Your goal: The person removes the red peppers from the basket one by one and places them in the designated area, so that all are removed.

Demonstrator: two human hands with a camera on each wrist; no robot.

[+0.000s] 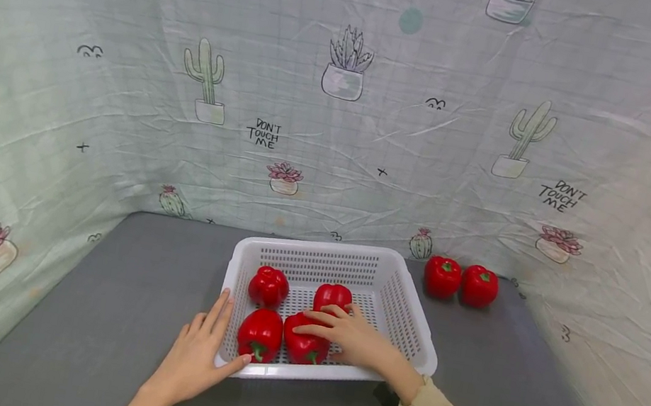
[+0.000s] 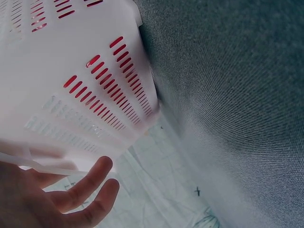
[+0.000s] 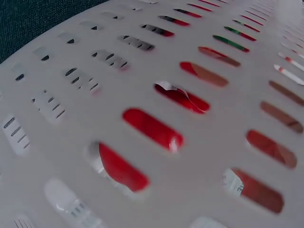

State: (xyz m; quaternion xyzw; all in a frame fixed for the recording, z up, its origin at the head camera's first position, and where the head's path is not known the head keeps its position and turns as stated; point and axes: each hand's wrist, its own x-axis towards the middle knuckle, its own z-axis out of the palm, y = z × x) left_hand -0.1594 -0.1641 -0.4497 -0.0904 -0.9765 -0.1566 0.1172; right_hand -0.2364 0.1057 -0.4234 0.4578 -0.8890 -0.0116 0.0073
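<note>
Your left hand [image 1: 197, 352], fingers extended, touches near-left rim of white basket [image 1: 329, 374]. Your right hand [image 1: 359, 339] partly covers near-right red pepper [image 1: 301, 349] inside; can't tell if grasping. Three peppers [image 1: 269, 286] alongside; two peppers [image 1: 442, 278] far right on tabletop [image 1: 171, 278].

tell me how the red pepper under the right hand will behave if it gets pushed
The red pepper looks glossy and smooth, so it may slip against the fingers of the right hand. Its rounded, lobed body could rock or roll unevenly. The white basket has raised walls that would probably keep it from rolling far.
</note>
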